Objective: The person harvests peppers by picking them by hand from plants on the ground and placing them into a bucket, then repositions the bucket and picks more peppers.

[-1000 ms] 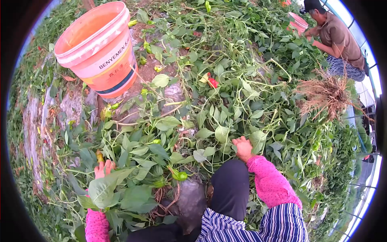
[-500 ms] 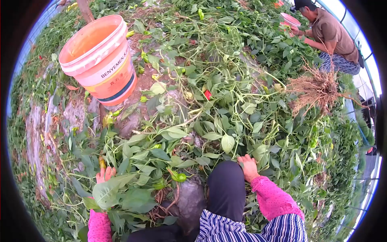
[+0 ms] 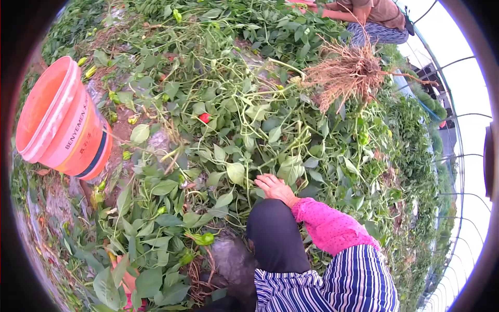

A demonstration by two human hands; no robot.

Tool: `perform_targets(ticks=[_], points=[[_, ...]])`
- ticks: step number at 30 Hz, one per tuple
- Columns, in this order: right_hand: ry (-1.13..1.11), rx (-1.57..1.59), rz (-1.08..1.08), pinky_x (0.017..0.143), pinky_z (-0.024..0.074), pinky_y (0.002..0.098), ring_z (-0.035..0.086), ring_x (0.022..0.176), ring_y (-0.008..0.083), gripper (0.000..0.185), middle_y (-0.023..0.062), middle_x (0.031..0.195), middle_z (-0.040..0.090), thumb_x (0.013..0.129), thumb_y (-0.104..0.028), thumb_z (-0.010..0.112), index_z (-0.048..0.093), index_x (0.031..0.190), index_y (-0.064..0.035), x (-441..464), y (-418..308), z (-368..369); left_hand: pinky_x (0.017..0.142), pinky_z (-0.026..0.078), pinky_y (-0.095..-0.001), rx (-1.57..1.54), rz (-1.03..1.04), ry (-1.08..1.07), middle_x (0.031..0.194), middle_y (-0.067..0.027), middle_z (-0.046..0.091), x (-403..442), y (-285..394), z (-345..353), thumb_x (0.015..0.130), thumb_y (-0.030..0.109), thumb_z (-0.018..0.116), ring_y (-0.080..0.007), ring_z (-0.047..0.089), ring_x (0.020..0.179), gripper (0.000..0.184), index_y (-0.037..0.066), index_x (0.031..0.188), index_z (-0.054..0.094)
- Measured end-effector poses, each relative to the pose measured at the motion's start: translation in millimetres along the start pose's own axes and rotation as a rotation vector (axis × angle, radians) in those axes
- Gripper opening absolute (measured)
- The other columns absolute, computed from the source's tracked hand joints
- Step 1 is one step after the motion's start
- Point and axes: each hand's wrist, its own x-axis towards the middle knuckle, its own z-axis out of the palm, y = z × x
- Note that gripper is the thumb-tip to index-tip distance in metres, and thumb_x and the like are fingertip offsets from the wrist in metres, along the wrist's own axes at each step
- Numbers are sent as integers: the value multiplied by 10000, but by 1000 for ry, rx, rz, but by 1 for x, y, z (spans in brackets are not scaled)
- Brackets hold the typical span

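My left hand (image 3: 128,278) is low among the pepper plants, largely covered by leaves, so its fingers barely show. A yellowish pepper (image 3: 112,257) is right beside its fingertips. Just beyond my raised knee, my right hand (image 3: 278,189) rests on the foliage with fingers stretched out and nothing seen in them. A broad leaf (image 3: 236,173) is close to its fingertips. Between the hands, a green pepper (image 3: 205,238) hangs near a grey stone-like lump or sheeting (image 3: 231,260). A small red pepper (image 3: 205,118) shows farther up in the tangled stems.
An orange-pink bucket (image 3: 88,148) stands at the left, tilted in view. An uprooted plant's root ball (image 3: 356,73) lies at upper right. Another person (image 3: 374,21) crouches beyond it. Greenhouse hoops (image 3: 462,156) line the right side.
The view has swung right, so bucket, roots and the other person appear farther left. My right hand has reached across in front of the knee. Leaves now cover more of my left hand.
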Motion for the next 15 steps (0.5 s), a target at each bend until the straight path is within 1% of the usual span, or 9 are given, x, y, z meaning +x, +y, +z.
perform_targets(ticks=[2, 4, 5, 6, 8, 10, 11, 13, 15], points=[[-40, 73, 17, 795, 491, 399, 418, 1190, 272, 477, 54, 1283, 442, 761, -143, 584, 482, 1226, -112, -11, 1, -26, 959, 285, -477, 539, 465, 209, 1287, -143, 458, -11, 13, -10, 780, 156, 510, -340, 388, 1198, 461, 50, 1228, 489], [-79, 35, 144, 739, 492, 393, 472, 1110, 283, 439, 61, 1274, 449, 764, -138, 586, 501, 1192, -94, -30, 4, -45, 943, 287, -490, 389, 441, 235, 1316, -149, 441, -10, 12, 0, 797, 177, 507, -355, 381, 1205, 474, 24, 1244, 461], [127, 98, 91, 704, 482, 388, 518, 1002, 291, 386, 89, 1197, 493, 756, -121, 594, 531, 1135, -80, -36, 13, -44, 955, 293, -475, 567, 472, 272, 1302, -142, 449, -8, 11, -5, 809, 162, 525, -357, 409, 1181, 453, 24, 1236, 469], [122, 210, 201, 718, 482, 383, 525, 985, 295, 340, 119, 1104, 529, 748, -108, 606, 557, 1082, -70, -40, 12, -53, 967, 298, -459, 744, 504, 310, 1287, -134, 457, -7, 11, -8, 820, 147, 543, -358, 437, 1156, 432, 24, 1229, 477], [218, 98, 59, 720, 483, 365, 557, 932, 303, 265, 139, 1004, 550, 757, -78, 591, 584, 1018, -41, -43, 19, -69, 961, 307, -453, 530, 548, 304, 1261, -147, 471, -5, 17, -13, 820, 122, 515, -375, 441, 1138, 398, 9, 1200, 479], [155, 519, 442, 755, 488, 340, 590, 851, 315, 275, 161, 955, 585, 780, -51, 602, 577, 1052, -22, -40, 20, -93, 968, 303, -455, 390, 320, 0, 1226, -162, 486, 3, 33, -27, 803, 138, 528, -389, 449, 1121, 405, -3, 1178, 473], [295, 476, 534, 710, 492, 333, 602, 775, 266, 160, 127, 864, 605, 802, -66, 563, 599, 941, 6, -37, 21, -112, 930, 317, -466, 497, 235, -219, 1201, -170, 499, 14, 42, -38, 782, 164, 550, -381, 448, 1116, 468, -6, 1208, 456], [509, 562, 890, 709, 493, 318, 609, 780, 190, 167, 115, 865, 629, 829, -111, 582, 596, 950, 4, -53, 60, -128, 906, 323, -467, 623, 264, -91, 1205, -172, 499, 21, 13, -18, 773, 169, 559, -374, 443, 1120, 516, -10, 1240, 430], [732, 329, 1180, 716, 490, 331, 601, 796, 239, 313, 174, 910, 603, 799, -172, 617, 528, 1021, 30, -78, 134, -144, 846, 335, -465, 746, 427, 166, 1228, -180, 492, 28, -39, 0, 761, 157, 568, -345, 417, 1151, 632, -8, 1329, 345]])
